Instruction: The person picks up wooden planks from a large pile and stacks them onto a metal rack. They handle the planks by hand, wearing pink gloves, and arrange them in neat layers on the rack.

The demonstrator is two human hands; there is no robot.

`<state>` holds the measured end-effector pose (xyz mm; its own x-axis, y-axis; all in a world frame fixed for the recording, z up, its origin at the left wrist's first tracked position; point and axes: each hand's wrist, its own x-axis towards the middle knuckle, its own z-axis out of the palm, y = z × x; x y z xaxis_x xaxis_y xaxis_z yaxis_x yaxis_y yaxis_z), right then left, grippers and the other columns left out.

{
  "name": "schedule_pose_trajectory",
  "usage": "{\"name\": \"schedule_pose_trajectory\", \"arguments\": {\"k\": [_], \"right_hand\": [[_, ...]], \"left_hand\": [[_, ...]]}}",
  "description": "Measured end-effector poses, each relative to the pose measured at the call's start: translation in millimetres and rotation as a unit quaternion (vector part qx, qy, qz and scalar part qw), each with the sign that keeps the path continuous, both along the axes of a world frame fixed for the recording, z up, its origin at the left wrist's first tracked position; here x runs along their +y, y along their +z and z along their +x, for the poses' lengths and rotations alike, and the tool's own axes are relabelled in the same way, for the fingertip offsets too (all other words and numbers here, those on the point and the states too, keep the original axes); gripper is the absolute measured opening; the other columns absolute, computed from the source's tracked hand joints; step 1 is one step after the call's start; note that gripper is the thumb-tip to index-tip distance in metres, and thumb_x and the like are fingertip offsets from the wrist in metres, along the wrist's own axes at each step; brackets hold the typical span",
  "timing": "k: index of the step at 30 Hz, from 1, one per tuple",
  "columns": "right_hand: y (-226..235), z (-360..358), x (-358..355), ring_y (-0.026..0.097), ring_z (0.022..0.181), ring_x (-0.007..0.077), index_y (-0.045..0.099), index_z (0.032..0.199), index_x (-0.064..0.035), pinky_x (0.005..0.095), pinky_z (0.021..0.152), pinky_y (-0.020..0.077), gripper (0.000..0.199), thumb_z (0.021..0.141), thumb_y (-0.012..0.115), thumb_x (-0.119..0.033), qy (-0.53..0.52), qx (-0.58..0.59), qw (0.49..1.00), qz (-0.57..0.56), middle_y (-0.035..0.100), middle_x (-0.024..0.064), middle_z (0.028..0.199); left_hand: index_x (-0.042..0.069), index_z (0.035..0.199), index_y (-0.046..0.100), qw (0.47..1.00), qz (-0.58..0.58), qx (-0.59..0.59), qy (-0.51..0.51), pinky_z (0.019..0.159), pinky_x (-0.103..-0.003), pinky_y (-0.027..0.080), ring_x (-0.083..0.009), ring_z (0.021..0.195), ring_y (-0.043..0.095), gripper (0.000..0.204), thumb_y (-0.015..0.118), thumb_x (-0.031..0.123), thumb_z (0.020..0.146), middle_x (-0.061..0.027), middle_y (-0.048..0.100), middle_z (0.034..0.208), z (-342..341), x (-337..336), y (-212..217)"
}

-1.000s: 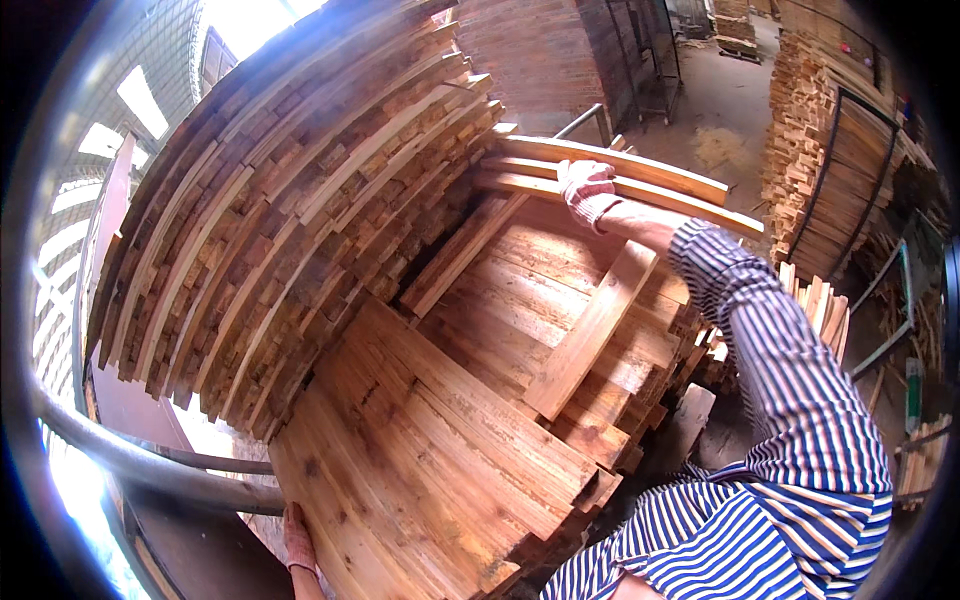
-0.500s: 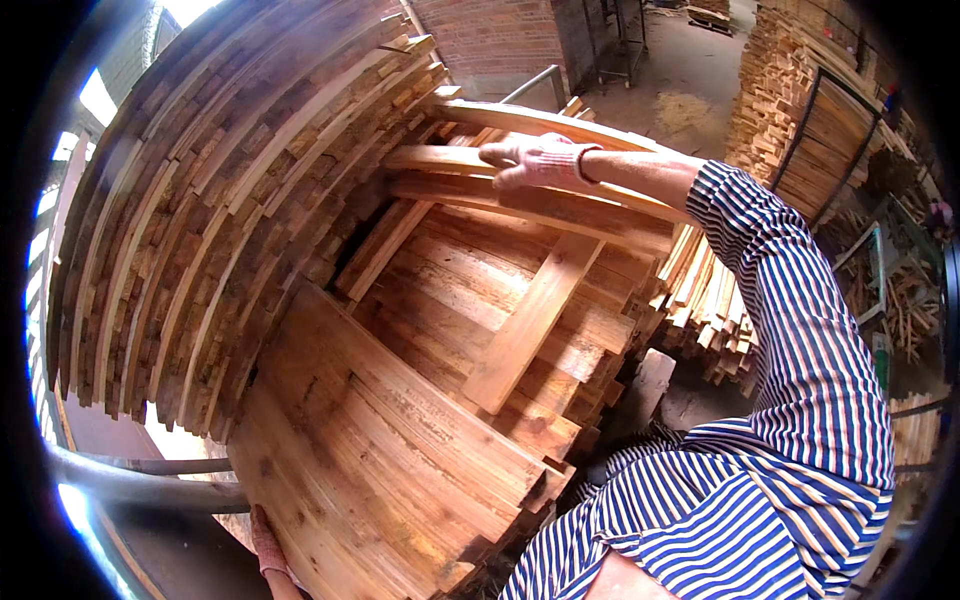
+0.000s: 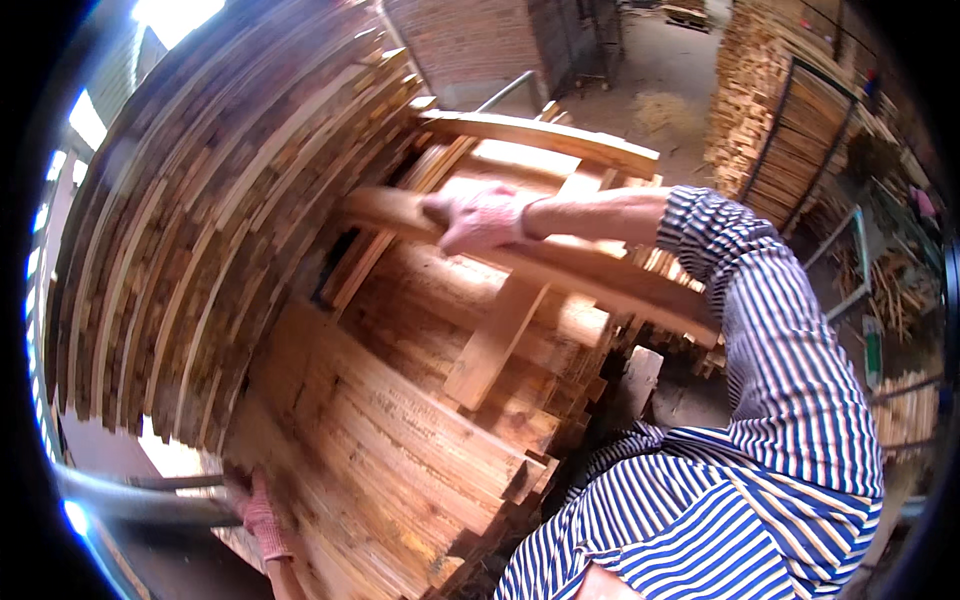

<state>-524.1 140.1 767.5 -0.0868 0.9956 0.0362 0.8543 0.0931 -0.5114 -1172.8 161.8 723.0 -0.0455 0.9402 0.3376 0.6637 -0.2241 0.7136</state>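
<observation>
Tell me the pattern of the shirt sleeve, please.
Blue and white stripes on the sleeve, in the head view.

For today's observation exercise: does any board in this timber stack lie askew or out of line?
Yes. One plank lies diagonally across the stacked boards, crossing their run, below the plank that the gloved right hand grips.

A brick wall (image 3: 470, 40) stands behind; timber stacks (image 3: 745, 95) beside a metal rack (image 3: 800, 130); sawdust (image 3: 660, 110) lies on the floor.

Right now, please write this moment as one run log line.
right hand: grips wooden plank | left hand: on lower board stack | both gloved
</observation>
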Motion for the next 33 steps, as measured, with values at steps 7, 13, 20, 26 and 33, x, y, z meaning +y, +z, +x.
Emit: {"name": "schedule_pose_trajectory", "arguments": {"k": [7, 13, 20, 26, 33], "right_hand": [[26.6, -72.6, -12.2, 0.068, 0.104, 0.0349, 0.060, 0.123, 0.0007, 0.0454, 0.085, 0.0548, 0.058, 0.076, 0.068, -0.033, 0.005, -0.049, 0.998, -0.024, 0.069, 0.0221, 0.114], [-37.2, -11.8, 33.2, 0.063, 0.110, 0.0372, 0.056, 0.127, -0.0068, 0.0451, 0.092, 0.0514, 0.050, 0.089, 0.067, -0.037, -0.012, 0.089, 0.996, 0.007, 0.064, 0.0219, 0.119], [-96.8, 41.4, 56.2, 0.065, 0.104, 0.0283, 0.068, 0.121, -0.0083, 0.0447, 0.089, 0.0519, 0.038, 0.090, 0.060, -0.028, -0.026, 0.204, 0.978, 0.033, 0.067, 0.0161, 0.120], [-86.4, 41.0, 41.6, 0.065, 0.097, 0.0271, 0.070, 0.116, -0.0047, 0.0437, 0.088, 0.0505, 0.047, 0.090, 0.056, -0.041, -0.144, 0.307, 0.940, -0.036, 0.071, 0.0161, 0.110], [-107.8, 73.0, 82.5, 0.065, 0.096, 0.0251, 0.073, 0.108, -0.0086, 0.0424, 0.085, 0.0510, 0.031, 0.089, 0.061, -0.030, -0.007, 0.100, 0.977, 0.186, 0.071, 0.0107, 0.106]], "left_hand": [[0.010, 0.159, 0.028, 0.831, -0.321, -0.373, -0.258, 0.102, -0.033, 0.051, -0.0242, 0.139, 0.044, 0.059, 0.050, 0.024, 0.106, -0.0103, 0.032, 0.162, 329.8, -47.7, 58.8], [0.012, 0.154, 0.040, 0.911, 0.024, 0.056, -0.407, 0.110, -0.036, 0.045, -0.0203, 0.140, 0.043, 0.062, 0.060, 0.038, 0.100, -0.0075, 0.039, 0.158, 386.6, 30.0, 36.6], [0.012, 0.139, 0.060, 0.859, -0.413, -0.237, -0.188, 0.100, -0.045, 0.045, -0.0215, 0.114, 0.057, 0.069, 0.078, 0.051, 0.084, -0.0036, 0.061, 0.133, 505.7, 59.6, 29.4], [0.007, 0.116, 0.069, 0.818, -0.449, -0.276, -0.231, 0.088, -0.042, 0.055, -0.0223, 0.101, 0.064, 0.041, 0.081, 0.030, 0.085, -0.0052, 0.068, 0.111, 547.8, 86.9, -1.9], [0.002, 0.113, 0.069, 0.857, -0.303, -0.287, -0.303, 0.092, -0.040, 0.053, -0.0231, 0.099, 0.065, 0.041, 0.077, 0.033, 0.087, -0.0105, 0.068, 0.107, 559.6, 108.2, -9.2]]}}
